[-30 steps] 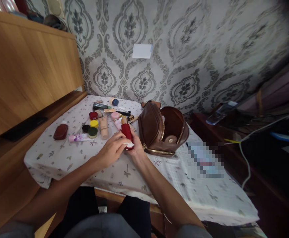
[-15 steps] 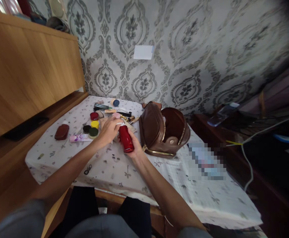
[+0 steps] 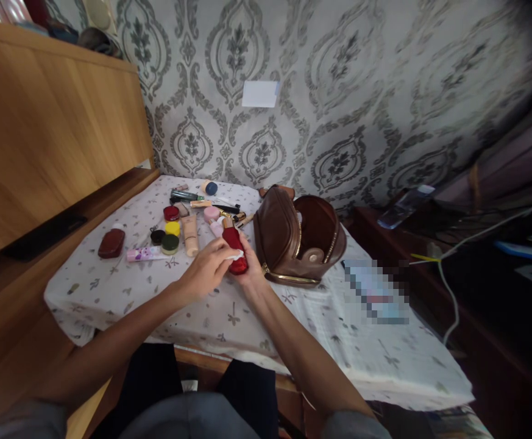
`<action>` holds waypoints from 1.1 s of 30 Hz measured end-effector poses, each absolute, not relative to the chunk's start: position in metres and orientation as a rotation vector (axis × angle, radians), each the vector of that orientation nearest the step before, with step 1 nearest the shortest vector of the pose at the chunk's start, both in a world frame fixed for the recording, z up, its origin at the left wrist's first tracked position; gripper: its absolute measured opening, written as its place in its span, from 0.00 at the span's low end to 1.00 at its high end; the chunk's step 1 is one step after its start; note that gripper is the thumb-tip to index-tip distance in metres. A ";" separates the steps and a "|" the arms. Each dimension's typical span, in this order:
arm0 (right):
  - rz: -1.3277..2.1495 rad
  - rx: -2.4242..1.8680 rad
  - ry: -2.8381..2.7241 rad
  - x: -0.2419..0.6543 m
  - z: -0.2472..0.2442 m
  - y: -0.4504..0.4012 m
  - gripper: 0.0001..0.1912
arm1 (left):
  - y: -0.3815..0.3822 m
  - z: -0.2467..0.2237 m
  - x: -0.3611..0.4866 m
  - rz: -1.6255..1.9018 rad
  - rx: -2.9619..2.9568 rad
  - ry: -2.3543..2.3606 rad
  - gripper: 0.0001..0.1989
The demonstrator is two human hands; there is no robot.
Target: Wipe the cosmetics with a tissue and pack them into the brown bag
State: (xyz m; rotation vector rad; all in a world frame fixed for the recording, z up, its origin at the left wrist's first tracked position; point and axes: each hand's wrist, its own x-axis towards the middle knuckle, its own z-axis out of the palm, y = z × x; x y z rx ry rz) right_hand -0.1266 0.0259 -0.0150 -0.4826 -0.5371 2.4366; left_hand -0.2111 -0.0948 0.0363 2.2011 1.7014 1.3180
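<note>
My right hand (image 3: 251, 268) is wrapped round a red bottle (image 3: 231, 239) with a gold-coloured cap, held tilted above the table. Pinched in the fingers of my left hand (image 3: 208, 268) is a small white wipe (image 3: 237, 255), pressed against the lower part of the bottle. Just left of the bottle lie a beige squeeze tube (image 3: 190, 235) and a pink round jar (image 3: 211, 213). A brown zippered bag (image 3: 277, 235) stands gaping close to the right of my right hand.
Several jars lie left, among them a yellow-lidded jar (image 3: 172, 228) and a red-lidded jar (image 3: 171, 213). A reddish-brown bottle (image 3: 111, 242) and a purple-white tube (image 3: 144, 254) are further left. A blurred-out flat item (image 3: 378, 292) lies right. A wooden cabinet (image 3: 60, 116) borders the left.
My left hand has moved with the wipe from the top of the bottle down to its lower part, uncovering the gold cap and the beige tube. The bottle stays in my right hand.
</note>
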 end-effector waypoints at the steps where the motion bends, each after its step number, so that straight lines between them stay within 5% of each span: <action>1: 2.435 -0.480 -0.533 -0.127 -0.016 0.026 0.11 | -0.099 0.036 -0.209 1.322 2.226 1.683 0.14; 33: 2.482 -0.524 -0.469 -0.126 -0.001 0.015 0.08 | -0.053 0.039 -0.250 1.392 2.207 2.066 0.12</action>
